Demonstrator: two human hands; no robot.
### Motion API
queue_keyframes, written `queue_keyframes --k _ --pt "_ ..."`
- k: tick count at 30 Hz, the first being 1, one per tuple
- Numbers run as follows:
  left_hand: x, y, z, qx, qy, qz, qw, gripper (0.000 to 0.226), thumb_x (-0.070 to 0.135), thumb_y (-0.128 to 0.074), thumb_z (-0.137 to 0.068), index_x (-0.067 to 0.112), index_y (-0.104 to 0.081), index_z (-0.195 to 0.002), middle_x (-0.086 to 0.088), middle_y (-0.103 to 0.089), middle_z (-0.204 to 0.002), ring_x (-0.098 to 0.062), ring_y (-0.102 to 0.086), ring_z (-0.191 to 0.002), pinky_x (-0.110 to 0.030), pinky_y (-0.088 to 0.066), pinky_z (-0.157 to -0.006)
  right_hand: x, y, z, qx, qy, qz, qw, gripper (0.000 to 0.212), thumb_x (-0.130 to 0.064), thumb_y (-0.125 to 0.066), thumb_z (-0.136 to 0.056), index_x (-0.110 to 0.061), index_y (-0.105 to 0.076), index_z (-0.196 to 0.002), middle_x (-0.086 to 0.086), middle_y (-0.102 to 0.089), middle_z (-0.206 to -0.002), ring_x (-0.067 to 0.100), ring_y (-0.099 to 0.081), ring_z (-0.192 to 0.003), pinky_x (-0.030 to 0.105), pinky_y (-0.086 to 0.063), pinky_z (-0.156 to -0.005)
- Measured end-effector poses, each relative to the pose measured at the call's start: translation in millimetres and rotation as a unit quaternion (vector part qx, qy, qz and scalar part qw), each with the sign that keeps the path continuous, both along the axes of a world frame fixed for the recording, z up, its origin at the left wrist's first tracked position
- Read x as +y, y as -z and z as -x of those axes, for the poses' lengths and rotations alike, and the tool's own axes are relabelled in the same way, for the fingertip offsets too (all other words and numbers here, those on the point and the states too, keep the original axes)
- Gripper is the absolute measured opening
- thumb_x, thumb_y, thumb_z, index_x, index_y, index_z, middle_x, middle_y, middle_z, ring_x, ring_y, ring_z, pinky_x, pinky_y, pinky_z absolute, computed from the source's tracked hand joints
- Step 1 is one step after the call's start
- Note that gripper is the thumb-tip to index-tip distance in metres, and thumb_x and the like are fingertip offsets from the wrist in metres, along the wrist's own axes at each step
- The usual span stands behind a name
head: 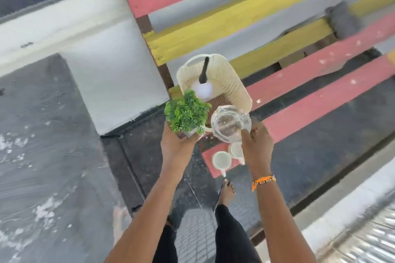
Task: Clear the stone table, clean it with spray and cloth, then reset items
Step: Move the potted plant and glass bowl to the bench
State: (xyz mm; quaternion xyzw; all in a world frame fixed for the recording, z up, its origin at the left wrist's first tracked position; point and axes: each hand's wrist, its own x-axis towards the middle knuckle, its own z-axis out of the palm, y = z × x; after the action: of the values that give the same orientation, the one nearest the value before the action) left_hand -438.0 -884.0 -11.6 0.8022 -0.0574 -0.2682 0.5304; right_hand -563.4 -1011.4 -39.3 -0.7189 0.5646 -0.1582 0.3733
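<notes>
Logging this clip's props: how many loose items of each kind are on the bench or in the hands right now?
White cups: 2, on the bench
Glass jugs: 1, held in the right hand
Potted plants: 1, held in the left hand
Woven baskets: 1
Spray bottles: 1, inside the basket
Total: 6

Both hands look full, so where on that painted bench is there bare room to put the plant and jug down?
Bare room: the long red slat running right of the two white cups, and the slats behind the white basket. Crowded: the near corner, where the cups sit under the right hand holding the glass jug, beside the left hand with the plant.
</notes>
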Motion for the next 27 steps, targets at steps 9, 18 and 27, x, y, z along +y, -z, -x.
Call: queue_keyframes --k 9,18,27 --pt "-143.3 81.8 118.7 -0.002 0.137 -0.088 0.987 0.034 0.014 -0.077 -0.056 0.018 -0.060 -0.084 -0.004 -0.068 -0.087 -0.016 -0.062 -0.082 -0.024 -0.046 -0.070 -122.1 81.8 110.6 0.063 0.114 -0.059 0.990 0.014 -0.015 -0.054 -0.084 -0.008 -0.043 -0.081 0.024 -0.064 -0.074 0.031 -0.048 -0.061 0.033 -0.028 -0.055" --pt "-223.0 174.3 136.7 0.056 0.099 -0.151 0.982 0.032 -0.001 -0.077 -0.060 0.015 -0.061 -0.082 -0.008 -0.066 -0.082 -0.021 -0.059 -0.077 -0.016 -0.045 -0.062 -174.3 177.3 119.9 0.115 0.105 -0.115 0.981 0.013 -0.011 -0.048 -0.086 -0.009 -0.036 -0.087 0.010 -0.048 -0.067 0.033 -0.050 -0.071 0.034 -0.029 -0.061" --pt "-236.3 209.6 130.6 0.040 0.104 -0.162 0.980 0.030 -0.004 -0.069 -0.069 0.010 -0.057 -0.094 -0.003 -0.059 -0.090 -0.008 -0.052 -0.073 0.001 -0.036 -0.050 -185.2 219.1 121.1 0.086 0.066 -0.135 0.985 0.008 -0.007 -0.041 -0.087 -0.012 -0.035 -0.087 -0.001 -0.042 -0.059 0.027 -0.046 -0.060 0.038 -0.040 -0.057"
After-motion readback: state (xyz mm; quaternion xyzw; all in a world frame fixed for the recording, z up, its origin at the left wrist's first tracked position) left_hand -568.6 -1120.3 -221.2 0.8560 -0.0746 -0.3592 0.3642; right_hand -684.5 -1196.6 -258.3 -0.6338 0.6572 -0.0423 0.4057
